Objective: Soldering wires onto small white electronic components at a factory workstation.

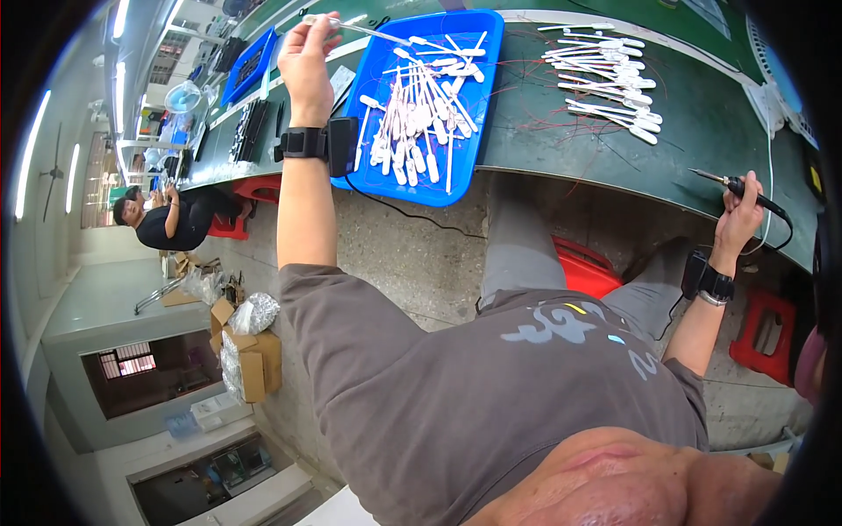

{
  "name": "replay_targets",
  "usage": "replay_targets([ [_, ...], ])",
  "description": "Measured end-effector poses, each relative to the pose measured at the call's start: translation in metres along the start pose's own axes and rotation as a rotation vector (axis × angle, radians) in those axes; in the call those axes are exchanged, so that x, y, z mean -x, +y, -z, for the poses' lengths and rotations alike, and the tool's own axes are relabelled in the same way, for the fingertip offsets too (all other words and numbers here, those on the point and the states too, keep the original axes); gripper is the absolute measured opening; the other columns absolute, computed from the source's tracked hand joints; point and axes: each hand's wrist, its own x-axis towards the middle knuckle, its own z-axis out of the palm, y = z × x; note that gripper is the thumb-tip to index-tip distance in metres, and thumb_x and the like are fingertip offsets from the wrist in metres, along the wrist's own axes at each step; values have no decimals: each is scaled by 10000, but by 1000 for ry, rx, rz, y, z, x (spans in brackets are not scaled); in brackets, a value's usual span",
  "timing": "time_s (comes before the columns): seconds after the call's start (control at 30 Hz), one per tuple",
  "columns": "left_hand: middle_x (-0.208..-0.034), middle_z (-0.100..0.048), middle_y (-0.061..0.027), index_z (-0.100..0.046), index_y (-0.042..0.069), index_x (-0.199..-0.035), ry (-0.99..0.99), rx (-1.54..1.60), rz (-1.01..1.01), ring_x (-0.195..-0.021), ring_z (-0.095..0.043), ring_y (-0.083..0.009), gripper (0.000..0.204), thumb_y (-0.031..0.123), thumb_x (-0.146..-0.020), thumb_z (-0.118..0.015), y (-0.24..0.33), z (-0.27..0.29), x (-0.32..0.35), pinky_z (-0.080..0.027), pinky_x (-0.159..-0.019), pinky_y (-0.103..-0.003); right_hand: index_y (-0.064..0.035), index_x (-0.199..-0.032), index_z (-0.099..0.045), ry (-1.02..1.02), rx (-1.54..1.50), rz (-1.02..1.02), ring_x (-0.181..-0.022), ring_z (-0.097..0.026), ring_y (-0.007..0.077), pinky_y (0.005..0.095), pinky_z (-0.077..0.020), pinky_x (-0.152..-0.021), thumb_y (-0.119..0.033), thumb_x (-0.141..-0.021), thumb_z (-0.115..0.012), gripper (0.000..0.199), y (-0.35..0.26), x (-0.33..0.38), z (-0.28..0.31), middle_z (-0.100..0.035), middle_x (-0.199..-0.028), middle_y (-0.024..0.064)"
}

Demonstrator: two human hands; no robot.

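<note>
White plastic strip (pixel 355 28) is pinched in our left hand (pixel 307 61), raised above the blue tray (pixel 478 53); our right hand (pixel 737 219) is closed around the soldering iron (pixel 741 187). We judge this the pick-up step; next, strip and iron tip must meet over the green bench (pixel 702 131).

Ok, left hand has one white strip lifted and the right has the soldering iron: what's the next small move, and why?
Probably bring the white strip in the left hand down onto the green bench toward the soldering iron. The right hand already grips the iron there, while the strip hangs over the blue tray, far from its tip.
</note>
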Motion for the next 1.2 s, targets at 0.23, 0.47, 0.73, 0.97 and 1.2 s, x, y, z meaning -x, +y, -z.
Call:
replay_targets([
  [0.23,-900,-672,-66,-600,57,-952,-8,49,-226,-810,-626,-119,68,106,-955,-553,48,-67,7,-505,-762,-260,-48,-863,-594,123,83,-21,-539,-387,38,208,-298,-488,-201,-948,-615,176,-8,7,-5,-525,-713,-15],
  [0.47,-819,-664,-83,-676,23,-1057,-694,-296,-35,-710,-606,-134,196,148,-909,-650,14,-213,102,-475,-644,-252,-84,-807,-575,74,18,-35,-517,-348,20,189,-272,-459,-181,-942,-612,171,-3,7,-16,-464,-691,-46],
  [0.73,-926,-662,-118,-703,54,-1011,-929,-384,-228,-877,-609,-295,211,177,-839,-687,-24,-307,185,-487,-797,-390,-95,-777,-565,33,-8,-4,-506,-327,2,181,-241,-443,-179,-944,-610,192,-6,9,-13,-453,-663,-63],
  [0.97,-975,-633,-114,-705,42,-933,-737,-336,-346,-924,-572,-299,161,142,-807,-711,-30,-305,198,-471,-816,-388,-98,-756,-557,59,176,22,-513,-303,-5,179,-224,-459,-190,-943,-615,216,-11,11,-14,-437,-661,-77],
  [1.2,-972,-639,-100,-725,65,-945,-704,-336,-277,-939,-583,-275,169,151,-799,-735,-37,-304,203,-468,-837,-372,-107,-731,-545,26,325,123,-515,-301,-5,188,-213,-458,-209,-943,-623,249,-5,10,-15,-420,-644,-92],
])
